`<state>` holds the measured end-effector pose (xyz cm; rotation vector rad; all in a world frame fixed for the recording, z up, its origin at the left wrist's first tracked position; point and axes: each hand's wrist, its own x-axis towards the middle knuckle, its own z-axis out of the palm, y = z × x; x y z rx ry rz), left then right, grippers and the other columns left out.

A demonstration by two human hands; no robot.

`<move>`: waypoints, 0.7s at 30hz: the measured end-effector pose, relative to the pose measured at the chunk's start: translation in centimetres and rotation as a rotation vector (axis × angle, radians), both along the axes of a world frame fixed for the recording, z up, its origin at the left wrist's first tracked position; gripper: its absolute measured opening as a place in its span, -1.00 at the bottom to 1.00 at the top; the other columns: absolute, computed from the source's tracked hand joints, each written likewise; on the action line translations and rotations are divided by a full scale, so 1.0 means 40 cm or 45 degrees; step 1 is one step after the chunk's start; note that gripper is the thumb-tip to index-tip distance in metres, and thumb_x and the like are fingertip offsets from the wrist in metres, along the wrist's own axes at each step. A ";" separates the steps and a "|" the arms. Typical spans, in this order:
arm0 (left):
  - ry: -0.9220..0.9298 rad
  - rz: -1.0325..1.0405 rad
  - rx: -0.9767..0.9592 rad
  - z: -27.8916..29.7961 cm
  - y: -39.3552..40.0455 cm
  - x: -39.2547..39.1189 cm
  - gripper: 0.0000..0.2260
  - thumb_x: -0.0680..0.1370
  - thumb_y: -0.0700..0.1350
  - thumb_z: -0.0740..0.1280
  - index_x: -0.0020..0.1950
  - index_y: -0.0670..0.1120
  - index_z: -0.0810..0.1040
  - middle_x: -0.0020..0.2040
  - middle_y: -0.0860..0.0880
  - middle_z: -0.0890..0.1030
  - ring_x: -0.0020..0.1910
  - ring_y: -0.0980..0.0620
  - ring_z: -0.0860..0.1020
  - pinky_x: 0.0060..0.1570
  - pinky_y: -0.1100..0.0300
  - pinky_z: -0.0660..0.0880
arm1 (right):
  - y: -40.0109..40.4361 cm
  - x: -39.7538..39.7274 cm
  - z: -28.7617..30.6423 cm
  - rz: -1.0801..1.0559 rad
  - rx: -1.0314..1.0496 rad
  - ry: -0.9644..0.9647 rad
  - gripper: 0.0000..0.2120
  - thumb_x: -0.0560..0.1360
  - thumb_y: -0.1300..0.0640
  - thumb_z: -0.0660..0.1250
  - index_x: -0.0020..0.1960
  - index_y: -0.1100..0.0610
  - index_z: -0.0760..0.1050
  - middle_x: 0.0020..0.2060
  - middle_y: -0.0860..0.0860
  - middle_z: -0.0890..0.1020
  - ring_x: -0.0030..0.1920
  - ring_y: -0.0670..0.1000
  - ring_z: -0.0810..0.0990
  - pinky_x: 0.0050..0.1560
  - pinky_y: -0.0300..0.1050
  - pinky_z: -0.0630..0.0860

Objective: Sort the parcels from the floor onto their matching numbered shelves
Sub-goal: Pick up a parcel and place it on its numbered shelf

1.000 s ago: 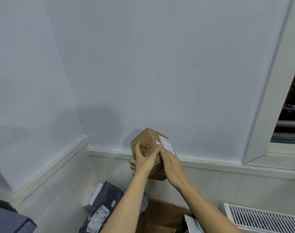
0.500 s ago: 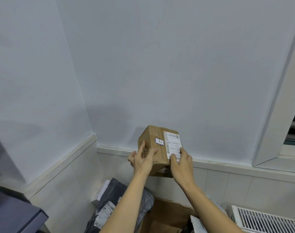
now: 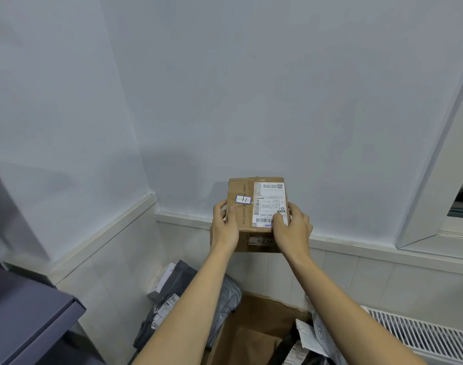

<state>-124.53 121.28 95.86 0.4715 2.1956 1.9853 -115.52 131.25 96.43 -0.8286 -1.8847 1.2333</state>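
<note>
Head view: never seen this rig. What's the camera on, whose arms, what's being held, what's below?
No machine here: a person wears a wide-angle camera on the head, looking forward and down, so the two arms are their own. The left hand and right hand grip a small cardboard box by its sides, raised before a wall. Its top carries a shipping label and a small handwritten sticker. Below lie grey mailer bags and an open carton; a radiator stands right.
</note>
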 end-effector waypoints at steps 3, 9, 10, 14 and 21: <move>0.036 0.008 -0.037 -0.012 -0.006 0.004 -0.72 0.66 0.07 0.15 0.38 0.15 0.38 0.18 0.04 0.60 0.12 0.05 0.58 0.18 -0.03 0.54 | -0.008 0.005 0.002 0.043 -0.015 0.064 -0.60 0.58 0.11 0.21 0.41 0.04 0.32 0.20 0.00 0.53 0.18 0.02 0.51 0.20 0.09 0.52; 0.121 -0.003 -0.131 -0.003 -0.033 0.011 -0.61 0.62 0.14 0.16 0.45 0.22 0.28 0.28 0.14 0.56 0.21 0.08 0.54 0.26 -0.06 0.47 | -0.036 0.007 0.023 0.096 0.033 0.065 -0.57 0.58 0.10 0.21 0.44 0.03 0.28 0.26 0.00 0.50 0.21 0.00 0.51 0.19 0.09 0.53; 0.137 0.022 -0.143 0.008 -0.042 0.010 -0.60 0.62 0.14 0.16 0.47 0.20 0.26 0.31 0.13 0.54 0.23 0.07 0.53 0.28 -0.06 0.46 | -0.044 0.001 0.031 0.108 0.048 0.070 -0.57 0.58 0.09 0.22 0.43 0.03 0.29 0.25 -0.01 0.50 0.22 -0.01 0.50 0.20 0.11 0.53; 0.175 0.181 -0.150 0.045 -0.103 -0.002 -0.64 0.64 0.11 0.17 0.44 0.16 0.27 0.23 0.15 0.52 0.19 0.04 0.54 0.23 -0.03 0.46 | -0.095 -0.027 0.073 0.193 0.088 0.105 -0.57 0.58 0.09 0.23 0.43 0.06 0.30 0.27 -0.01 0.46 0.27 -0.03 0.45 0.26 0.05 0.49; 0.184 0.492 -0.157 0.089 -0.294 0.039 -0.64 0.62 0.16 0.19 0.40 0.11 0.33 0.21 0.08 0.56 0.13 0.05 0.55 0.19 -0.03 0.50 | -0.234 -0.044 0.097 0.467 0.086 0.203 -0.55 0.59 0.08 0.25 0.44 0.10 0.28 0.33 0.01 0.41 0.24 -0.08 0.42 0.19 -0.11 0.46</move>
